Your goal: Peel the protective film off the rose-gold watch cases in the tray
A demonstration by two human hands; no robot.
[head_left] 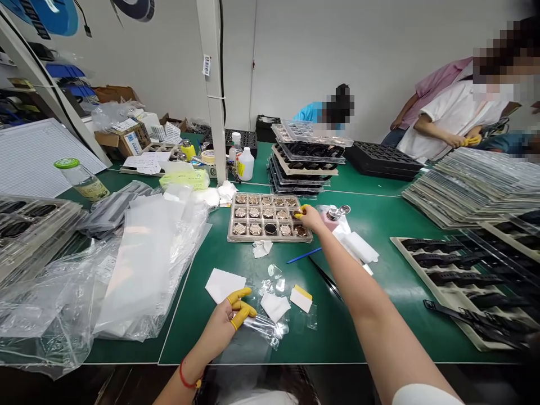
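Observation:
My left hand, with yellow finger cots on its fingertips, pinches a small clear plastic bag near the table's front edge. My right hand is stretched far forward to a beige tray of round metal watch cases. Its yellow-tipped fingers close on one case in the tray's right column, near the middle row. White wipes and several small clear bags lie between the two hands.
A heap of clear plastic bags covers the left side. Stacked trays stand behind the case tray. Trays of black watch straps lie at right. A blue pen, tweezers and a dispenser bottle lie near my right arm. Other people work across the table.

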